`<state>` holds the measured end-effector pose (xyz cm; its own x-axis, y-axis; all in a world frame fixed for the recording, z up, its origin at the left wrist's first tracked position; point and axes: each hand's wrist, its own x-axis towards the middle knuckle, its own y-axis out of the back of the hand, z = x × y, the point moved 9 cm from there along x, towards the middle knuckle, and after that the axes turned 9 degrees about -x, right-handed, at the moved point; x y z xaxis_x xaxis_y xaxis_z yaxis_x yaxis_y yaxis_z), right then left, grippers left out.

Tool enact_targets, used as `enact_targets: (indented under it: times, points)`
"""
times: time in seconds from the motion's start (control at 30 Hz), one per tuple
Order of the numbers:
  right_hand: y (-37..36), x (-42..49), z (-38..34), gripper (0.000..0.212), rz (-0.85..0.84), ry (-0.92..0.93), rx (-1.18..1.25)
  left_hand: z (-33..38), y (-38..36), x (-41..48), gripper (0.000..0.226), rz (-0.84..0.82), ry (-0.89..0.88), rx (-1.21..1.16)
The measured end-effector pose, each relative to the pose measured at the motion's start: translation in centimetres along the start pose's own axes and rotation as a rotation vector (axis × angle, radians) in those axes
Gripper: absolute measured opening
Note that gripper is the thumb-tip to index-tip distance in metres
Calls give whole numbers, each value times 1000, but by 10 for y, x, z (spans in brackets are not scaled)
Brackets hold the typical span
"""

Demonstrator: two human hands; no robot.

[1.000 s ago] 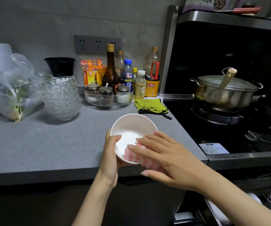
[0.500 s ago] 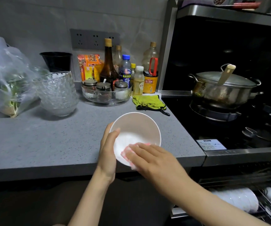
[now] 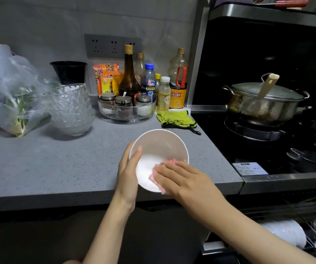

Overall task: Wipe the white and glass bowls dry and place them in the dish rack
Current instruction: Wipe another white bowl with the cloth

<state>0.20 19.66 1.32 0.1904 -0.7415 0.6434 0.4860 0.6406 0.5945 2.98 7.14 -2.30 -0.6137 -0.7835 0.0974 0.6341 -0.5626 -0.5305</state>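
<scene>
Here the left hand (image 3: 127, 172) is gripping the white bowl (image 3: 159, 145) while the right hand (image 3: 182, 180), held flat, is pressing a pink cloth (image 3: 154, 178) inside it.

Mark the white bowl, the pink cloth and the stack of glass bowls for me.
white bowl (image 3: 159, 147): head view, bare inner wall below the far rim.
pink cloth (image 3: 170, 161): head view, exposed upper edge inside the bowl.
stack of glass bowls (image 3: 71, 109): head view, side wall of the stack, mid-height.
</scene>
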Motion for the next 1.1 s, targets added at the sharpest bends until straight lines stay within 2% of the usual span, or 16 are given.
enact_targets:
  times: [0.1, 0.23, 0.3, 0.37, 0.47, 0.57, 0.7, 0.8, 0.93, 1.0, 1.1]
  points:
    - [2, 4, -1, 33, -9, -57, -41, 2, -10, -2, 31, -42, -22, 5]
    - [2, 15, -4, 33, -12, -262, 119, -8, -17, -13, 28, 9, -41, -14]
    - [-5, 12, -10, 35, -21, -205, 147, -5, -12, -13, 28, 34, -34, -24]
    - [-10, 4, -10, 29, -10, -68, 120, 2, -6, -8, 36, -3, -12, 7]
    - [-11, -1, 0, 34, -29, 28, 8, 14, -6, -3, 21, -106, -48, 136]
    - [-3, 5, 1, 41, 24, -36, 2, 11, -5, -3, 27, -63, -63, 91]
    - [-3, 15, -3, 37, 30, -195, 137, -1, -13, -14, 33, 27, -77, -33]
    - [-10, 10, -7, 39, 1, -113, 137, 3, -9, -12, 27, 43, -79, -35]
    - [-20, -3, 3, 38, -86, 75, -23, 12, -8, 0, 27, -58, -53, 116]
    - [-14, 0, 5, 38, -51, 43, -65, 12, -12, -2, 26, -70, -43, 105]
    - [-3, 7, 3, 55, 24, -65, -50, 11, -13, -5, 34, -24, -99, 79]
